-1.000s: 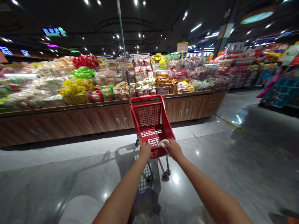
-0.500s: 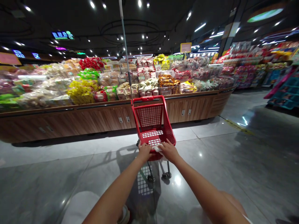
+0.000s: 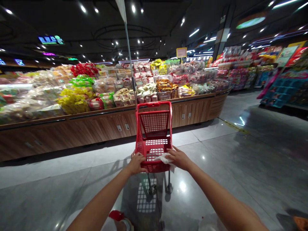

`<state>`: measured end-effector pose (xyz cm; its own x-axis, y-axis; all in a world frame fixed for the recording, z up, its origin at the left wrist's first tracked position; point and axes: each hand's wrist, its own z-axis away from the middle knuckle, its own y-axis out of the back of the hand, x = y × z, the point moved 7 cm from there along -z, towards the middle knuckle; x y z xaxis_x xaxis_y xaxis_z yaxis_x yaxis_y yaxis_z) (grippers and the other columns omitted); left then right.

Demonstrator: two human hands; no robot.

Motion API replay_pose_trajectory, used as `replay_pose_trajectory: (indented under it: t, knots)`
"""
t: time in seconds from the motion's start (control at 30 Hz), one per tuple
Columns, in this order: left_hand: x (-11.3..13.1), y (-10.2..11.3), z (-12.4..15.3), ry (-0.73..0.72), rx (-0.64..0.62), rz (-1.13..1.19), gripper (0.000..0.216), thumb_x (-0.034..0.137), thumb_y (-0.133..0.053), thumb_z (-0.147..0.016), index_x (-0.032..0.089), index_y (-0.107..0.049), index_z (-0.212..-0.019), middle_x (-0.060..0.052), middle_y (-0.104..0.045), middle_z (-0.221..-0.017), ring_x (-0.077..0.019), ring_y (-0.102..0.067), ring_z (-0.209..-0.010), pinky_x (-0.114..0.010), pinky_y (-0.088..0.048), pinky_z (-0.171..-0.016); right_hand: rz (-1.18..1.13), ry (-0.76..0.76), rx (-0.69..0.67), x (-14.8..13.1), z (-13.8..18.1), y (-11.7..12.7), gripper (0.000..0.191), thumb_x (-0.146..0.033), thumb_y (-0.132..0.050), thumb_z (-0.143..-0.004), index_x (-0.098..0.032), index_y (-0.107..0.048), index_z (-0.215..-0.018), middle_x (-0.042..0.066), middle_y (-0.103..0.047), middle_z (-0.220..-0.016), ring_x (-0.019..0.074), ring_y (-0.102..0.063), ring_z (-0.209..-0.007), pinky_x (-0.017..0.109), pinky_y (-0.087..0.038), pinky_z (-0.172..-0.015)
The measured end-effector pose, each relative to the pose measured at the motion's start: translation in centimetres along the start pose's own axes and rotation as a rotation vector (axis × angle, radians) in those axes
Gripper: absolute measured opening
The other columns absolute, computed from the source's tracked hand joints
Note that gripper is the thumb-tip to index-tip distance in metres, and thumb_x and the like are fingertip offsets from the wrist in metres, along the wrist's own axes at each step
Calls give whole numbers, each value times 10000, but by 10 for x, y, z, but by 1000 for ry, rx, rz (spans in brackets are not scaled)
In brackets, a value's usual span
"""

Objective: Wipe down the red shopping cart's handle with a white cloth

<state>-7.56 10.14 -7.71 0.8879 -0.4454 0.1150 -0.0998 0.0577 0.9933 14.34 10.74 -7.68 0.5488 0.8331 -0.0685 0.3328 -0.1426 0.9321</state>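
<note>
A small red shopping cart (image 3: 154, 128) with an empty mesh basket stands on the grey tiled floor in front of me. My left hand (image 3: 136, 163) is closed on the near rim of the cart. On the same rim, to the right, my right hand (image 3: 179, 158) presses a crumpled white tissue (image 3: 164, 158) against the cart. A thin grey pole (image 3: 128, 54) with a flag rises from the cart's far left corner.
A long wooden display counter (image 3: 101, 123) piled with bagged snacks runs across ahead. Shelves of packaged goods (image 3: 243, 69) and blue crates (image 3: 280, 91) stand at the right. Glossy floor (image 3: 240, 154) opens to the right, past the counter's rounded end.
The cart has swung a little to the left and now points straighter ahead. Both hands stayed on its rim. The view has shifted slightly rightward.
</note>
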Motion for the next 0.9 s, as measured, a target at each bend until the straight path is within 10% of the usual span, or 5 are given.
replay_pose_trajectory:
  t: [0.27, 0.5, 0.67, 0.9]
  knots:
    - [-15, 4, 7, -83, 13, -42, 629, 718, -716, -478, 225, -655, -864, -42, -655, -967, -267, -497, -1032, -473, -207, -1026, -133, -69, 0, 24, 10, 16, 473, -139, -559, -849, -275, -515, -1300, 83, -369, -1477, 202, -288, -1379, 450, -247, -1124]
    - [31, 43, -15, 151, 164, -23, 376, 494, -406, -893, 200, -628, -964, -72, -649, -1058, -232, -522, -1079, -427, -262, -1025, -85, -65, 104, 11, -12, 9, 414, -118, -588, -820, -242, -561, -1214, 82, -523, -1306, 210, -413, -1269, 466, -289, -1100]
    - [100, 13, -31, 283, 176, 180, 355, 309, -291, -945, 187, -583, -1105, -89, -661, -1071, -205, -593, -998, -316, -404, -864, 43, -12, 45, -8, -30, 11, 220, -213, -580, -860, -212, -622, -1076, 73, -617, -1058, 209, -522, -1064, 400, -370, -1019]
    - [88, -16, 2, 153, 251, 80, 413, 429, -354, -917, 171, -519, -1196, -133, -616, -1141, -281, -565, -1032, -412, -388, -917, -39, 43, 53, -31, -44, 19, 332, -393, -700, -770, -293, -644, -1082, 62, -489, -1357, 223, -494, -1174, 409, -346, -1016]
